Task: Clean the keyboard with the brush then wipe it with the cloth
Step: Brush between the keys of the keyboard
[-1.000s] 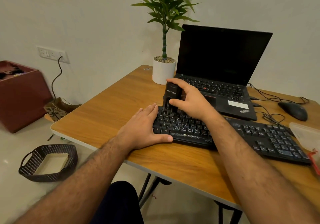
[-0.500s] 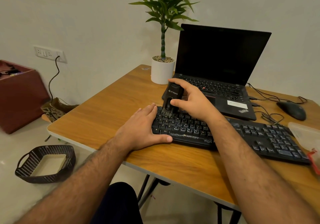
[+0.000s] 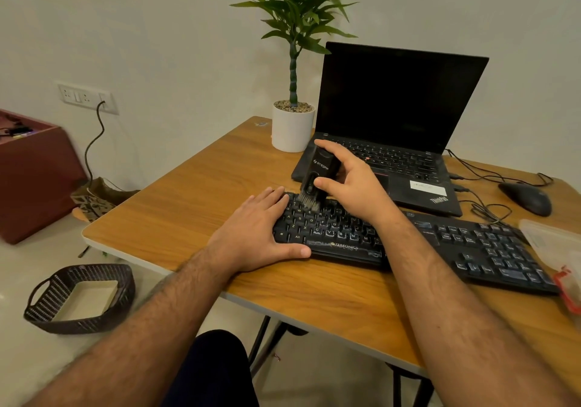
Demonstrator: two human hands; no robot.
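A black keyboard [image 3: 456, 243] lies across the wooden table [image 3: 188, 205]. My right hand [image 3: 349, 180] grips a black brush [image 3: 317, 174] held upright, its grey bristles touching the upper left keys. My left hand [image 3: 261, 234] lies flat over the keyboard's left end, thumb along the front edge, holding it still. No cloth is in view.
An open black laptop [image 3: 396, 124] stands behind the keyboard, a white potted plant [image 3: 292, 124] to its left. A black mouse [image 3: 526, 197] with cables and a clear plastic container [image 3: 556, 243] sit at the right. A woven basket [image 3: 78, 299] is on the floor.
The brush has shifted a little to the right along the top key rows and tilted slightly. My left hand has stayed on the keyboard's left end.
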